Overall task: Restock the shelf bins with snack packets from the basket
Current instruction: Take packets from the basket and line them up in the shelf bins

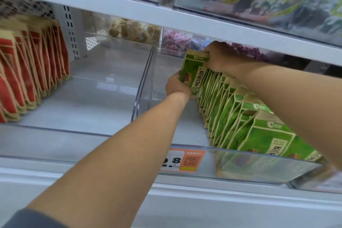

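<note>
snack packet point(192, 75) clamped by curled left fingers point(178, 79) and right fingers point(208, 55); row point(231, 109) stood right of fingers, bin point(143, 87) seemingly half restocked.

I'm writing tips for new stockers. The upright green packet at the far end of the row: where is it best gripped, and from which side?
Judging by its pose, grip the green packet by its flat top seal, from above, as the right hand does; the row of green packets blocks its right face. The left hand steadies the free left edge.
</note>
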